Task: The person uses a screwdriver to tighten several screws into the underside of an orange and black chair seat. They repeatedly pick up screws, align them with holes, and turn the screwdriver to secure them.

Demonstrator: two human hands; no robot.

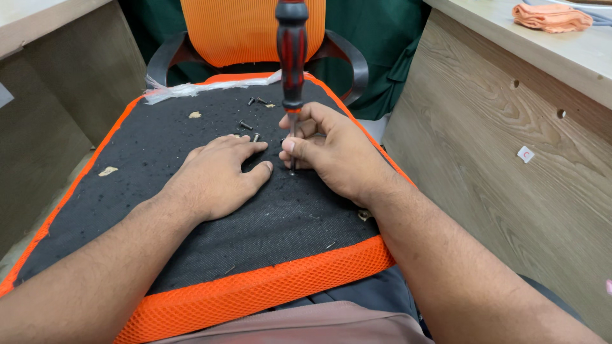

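I'm seeing wood-grain desk panels (503,121) closing in on the right and left, with a green curtain (382,38) behind. An upturned orange chair seat (268,286), black underside up, is filling the space between them and leaving little side room. The left hand (213,178) is lying flat on the fabric, fingers spread. The right hand (328,153) is pinching the shaft of an upright red-and-black screwdriver (292,57), tip on the seat. Loose screws (245,124) are lying just beyond. A small white sticker (525,154) is sitting on the right panel, an orange cloth (551,17) on the desktop.
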